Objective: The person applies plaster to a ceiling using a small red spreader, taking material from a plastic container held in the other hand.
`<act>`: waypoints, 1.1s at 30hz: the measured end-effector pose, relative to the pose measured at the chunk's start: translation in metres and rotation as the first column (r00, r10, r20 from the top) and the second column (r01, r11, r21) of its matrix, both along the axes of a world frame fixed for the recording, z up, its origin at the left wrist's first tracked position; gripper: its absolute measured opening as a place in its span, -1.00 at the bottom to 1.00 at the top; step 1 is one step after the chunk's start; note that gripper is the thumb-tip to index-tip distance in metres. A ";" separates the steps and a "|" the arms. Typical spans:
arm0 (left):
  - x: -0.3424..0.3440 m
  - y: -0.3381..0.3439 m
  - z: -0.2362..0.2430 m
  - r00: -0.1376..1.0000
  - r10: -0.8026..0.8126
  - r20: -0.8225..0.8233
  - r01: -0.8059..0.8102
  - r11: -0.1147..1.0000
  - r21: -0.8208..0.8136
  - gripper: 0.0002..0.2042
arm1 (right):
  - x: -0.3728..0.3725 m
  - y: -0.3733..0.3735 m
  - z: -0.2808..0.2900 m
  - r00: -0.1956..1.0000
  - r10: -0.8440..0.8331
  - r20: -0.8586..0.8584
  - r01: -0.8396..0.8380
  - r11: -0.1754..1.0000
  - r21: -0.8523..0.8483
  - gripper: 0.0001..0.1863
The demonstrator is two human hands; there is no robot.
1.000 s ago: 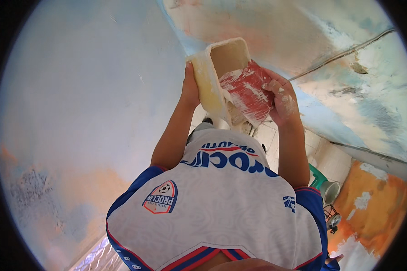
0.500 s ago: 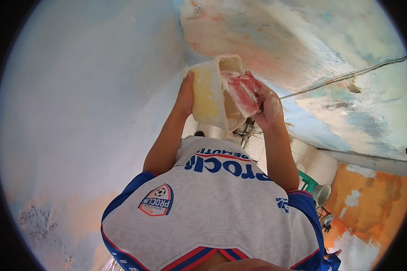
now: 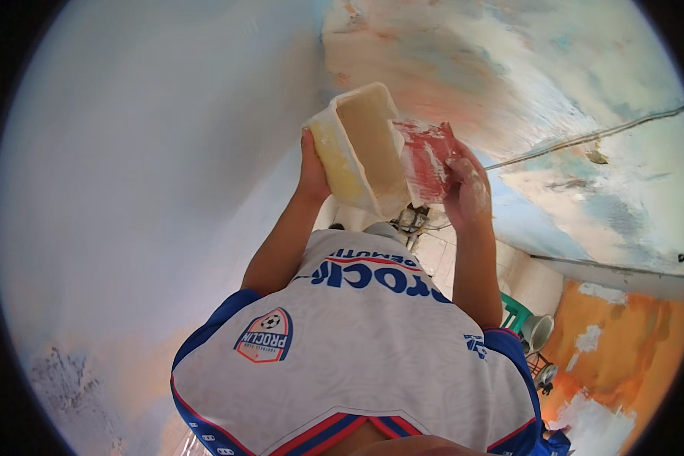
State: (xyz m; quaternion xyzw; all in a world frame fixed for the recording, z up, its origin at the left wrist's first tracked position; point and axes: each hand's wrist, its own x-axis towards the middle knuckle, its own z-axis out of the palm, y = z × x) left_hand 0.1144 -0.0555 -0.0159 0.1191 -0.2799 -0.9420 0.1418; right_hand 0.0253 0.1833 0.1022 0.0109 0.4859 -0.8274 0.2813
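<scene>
My left hand [image 3: 313, 171] grips the outer side of a pale yellow rectangular tub [image 3: 333, 156], tilted so its opening faces up and right. Whitish paste coats the tub's inside and rim. In my right hand [image 3: 470, 188] is a flat red putty spreader [image 3: 427, 161], streaked with white paste. The spreader's left edge is at the tub's right rim; whether they touch I cannot tell. White smears mark my right hand's fingers and back.
A patchy, paste-smeared wall [image 3: 585, 68] rises at the right, with a cable [image 3: 585, 137] running across it. A smooth bluish wall [image 3: 152, 152] fills the left. Lower right are a green plastic stool [image 3: 514, 310], a grey bucket [image 3: 538, 331] and an orange wall [image 3: 623, 334].
The tub has turned, showing more of its inside. My right hand has drawn the spreader rightward from over the tub's opening to its right rim.
</scene>
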 end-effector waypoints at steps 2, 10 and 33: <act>-0.002 0.009 0.002 0.985 0.147 -0.086 -0.151 0.987 -0.044 -0.16 | 0.009 0.005 0.019 0.995 0.029 -0.095 -0.024 0.998 0.059 -0.44; 0.000 -0.027 0.029 0.896 0.313 -0.316 -0.403 0.870 -0.282 0.04 | 0.019 0.029 0.040 0.979 0.202 -0.010 -0.200 0.974 0.107 -0.51; 0.013 0.110 0.048 0.883 0.327 -0.338 -0.461 0.746 -0.482 0.14 | 0.056 0.163 0.004 0.957 0.186 0.222 -0.175 0.982 -0.069 -0.55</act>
